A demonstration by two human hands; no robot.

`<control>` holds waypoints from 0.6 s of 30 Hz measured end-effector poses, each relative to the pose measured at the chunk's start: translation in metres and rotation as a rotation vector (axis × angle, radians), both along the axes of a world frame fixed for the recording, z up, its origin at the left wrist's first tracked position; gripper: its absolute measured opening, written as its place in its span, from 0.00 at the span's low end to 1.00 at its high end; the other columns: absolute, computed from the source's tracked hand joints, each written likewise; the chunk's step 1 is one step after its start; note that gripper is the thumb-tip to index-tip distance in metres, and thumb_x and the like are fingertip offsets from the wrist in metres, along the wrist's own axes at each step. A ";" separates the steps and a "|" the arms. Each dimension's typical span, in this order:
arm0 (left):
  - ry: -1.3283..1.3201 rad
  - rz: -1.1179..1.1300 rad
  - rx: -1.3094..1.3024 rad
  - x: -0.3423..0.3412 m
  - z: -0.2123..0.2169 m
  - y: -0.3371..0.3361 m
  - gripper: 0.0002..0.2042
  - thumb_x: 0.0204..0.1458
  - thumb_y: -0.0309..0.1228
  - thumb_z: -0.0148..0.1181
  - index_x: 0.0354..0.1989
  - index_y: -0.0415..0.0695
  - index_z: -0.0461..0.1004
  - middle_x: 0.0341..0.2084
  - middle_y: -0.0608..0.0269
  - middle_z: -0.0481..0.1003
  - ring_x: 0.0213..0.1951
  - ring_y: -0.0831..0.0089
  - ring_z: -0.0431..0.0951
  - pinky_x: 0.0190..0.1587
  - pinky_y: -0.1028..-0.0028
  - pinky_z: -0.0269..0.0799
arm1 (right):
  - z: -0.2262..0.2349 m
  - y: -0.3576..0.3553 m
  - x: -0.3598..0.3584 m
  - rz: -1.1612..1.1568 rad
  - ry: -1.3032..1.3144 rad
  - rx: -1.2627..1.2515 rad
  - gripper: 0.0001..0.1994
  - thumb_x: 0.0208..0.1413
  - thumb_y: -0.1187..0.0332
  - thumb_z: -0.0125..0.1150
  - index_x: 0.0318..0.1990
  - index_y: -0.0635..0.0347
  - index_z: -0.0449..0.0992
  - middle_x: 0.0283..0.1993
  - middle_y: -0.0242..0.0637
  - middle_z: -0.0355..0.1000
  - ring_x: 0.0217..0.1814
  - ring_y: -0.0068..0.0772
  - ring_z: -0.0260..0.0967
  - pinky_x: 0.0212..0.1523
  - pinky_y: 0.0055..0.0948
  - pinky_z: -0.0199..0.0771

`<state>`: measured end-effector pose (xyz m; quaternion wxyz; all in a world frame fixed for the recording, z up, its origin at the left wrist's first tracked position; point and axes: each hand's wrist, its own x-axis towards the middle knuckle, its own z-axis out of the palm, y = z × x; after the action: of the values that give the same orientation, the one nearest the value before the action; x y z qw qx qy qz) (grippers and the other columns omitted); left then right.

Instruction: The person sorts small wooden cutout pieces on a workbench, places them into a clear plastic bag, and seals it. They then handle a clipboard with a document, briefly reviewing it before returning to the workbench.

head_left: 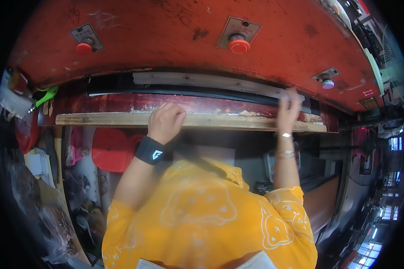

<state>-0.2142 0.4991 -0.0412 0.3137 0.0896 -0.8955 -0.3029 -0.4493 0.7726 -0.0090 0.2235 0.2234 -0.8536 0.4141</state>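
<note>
In the head view, your left hand (166,120) rests at the pale wooden rail (238,121), fingers curled together. Your right hand (289,110) blurs beside the long black strip (220,95), which lies behind the rail; whether those fingers pinch it, I can't tell.

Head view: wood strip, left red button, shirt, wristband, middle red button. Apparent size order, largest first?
1. Shirt
2. Wood strip
3. Wristband
4. Middle red button
5. Left red button
</note>
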 end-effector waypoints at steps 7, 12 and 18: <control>-0.039 0.018 0.027 -0.001 0.008 0.004 0.02 0.44 0.26 0.58 0.23 0.43 0.72 0.23 0.58 0.71 0.31 0.57 0.72 0.35 0.64 0.68 | -0.016 -0.035 0.083 0.377 -0.088 0.433 0.10 0.48 0.62 0.59 0.35 0.56 0.78 0.35 0.38 0.71 0.44 0.39 0.65 0.52 0.37 0.55; -0.063 -0.001 0.036 0.000 0.005 0.003 0.04 0.47 0.27 0.57 0.25 0.39 0.74 0.25 0.55 0.72 0.33 0.56 0.73 0.37 0.65 0.68 | -0.011 -0.033 0.079 0.388 -0.080 0.477 0.11 0.47 0.63 0.60 0.36 0.58 0.78 0.34 0.40 0.69 0.42 0.43 0.65 0.49 0.38 0.59; -0.081 0.026 0.099 -0.004 0.003 0.005 0.04 0.45 0.27 0.56 0.24 0.39 0.74 0.24 0.52 0.71 0.33 0.54 0.72 0.39 0.62 0.68 | 0.002 -0.036 0.081 0.396 -0.173 0.573 0.14 0.48 0.62 0.60 0.38 0.61 0.77 0.36 0.46 0.70 0.42 0.48 0.65 0.48 0.40 0.64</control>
<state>-0.2177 0.5043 -0.0383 0.2761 0.1291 -0.8901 -0.3389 -0.3684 0.7368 -0.0069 -0.0060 0.4023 -0.8909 0.2107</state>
